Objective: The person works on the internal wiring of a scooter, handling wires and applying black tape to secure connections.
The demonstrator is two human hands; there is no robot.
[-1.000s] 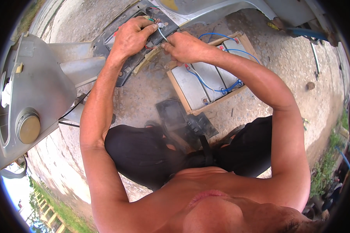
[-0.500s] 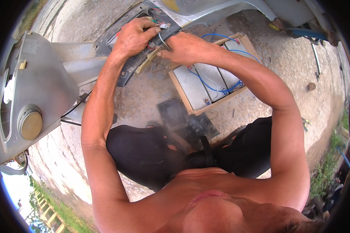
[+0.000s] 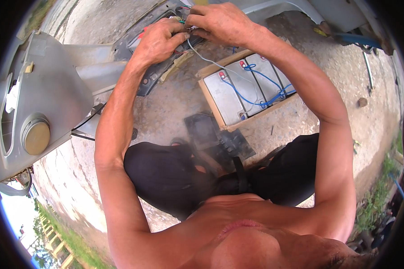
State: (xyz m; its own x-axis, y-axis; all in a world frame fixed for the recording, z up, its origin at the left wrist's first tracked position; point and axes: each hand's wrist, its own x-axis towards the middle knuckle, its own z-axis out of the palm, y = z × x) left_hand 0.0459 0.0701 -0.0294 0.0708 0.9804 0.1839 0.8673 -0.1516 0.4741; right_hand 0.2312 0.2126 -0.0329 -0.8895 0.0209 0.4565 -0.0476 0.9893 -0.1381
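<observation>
My left hand (image 3: 160,41) pinches a pale grey wire (image 3: 211,61) between thumb and fingertips, over the dark opening of a grey vehicle body panel. Close against it, my right hand (image 3: 222,23) is closed, its fingertips bent down among the thin coloured wires (image 3: 182,21); what they grip is hidden. The pale wire trails from my left thumb down to a cardboard box (image 3: 214,117) on the ground. Inside the box stand several grey batteries (image 3: 223,97), linked by blue cables (image 3: 238,92) with red terminals.
A grey body shell with a round cap (image 3: 36,138) stands at the left. Below the box, a black plastic tray (image 3: 205,130) lies on the rough ground between my knees. At the right are a stone (image 3: 362,102) and a thin metal rod (image 3: 368,71). Grey bodywork (image 3: 278,5) spans the top.
My right hand has moved up and away from the box, coming to the wires beside my left hand. More of the batteries and the pale wire now shows. My left hand has barely moved.
</observation>
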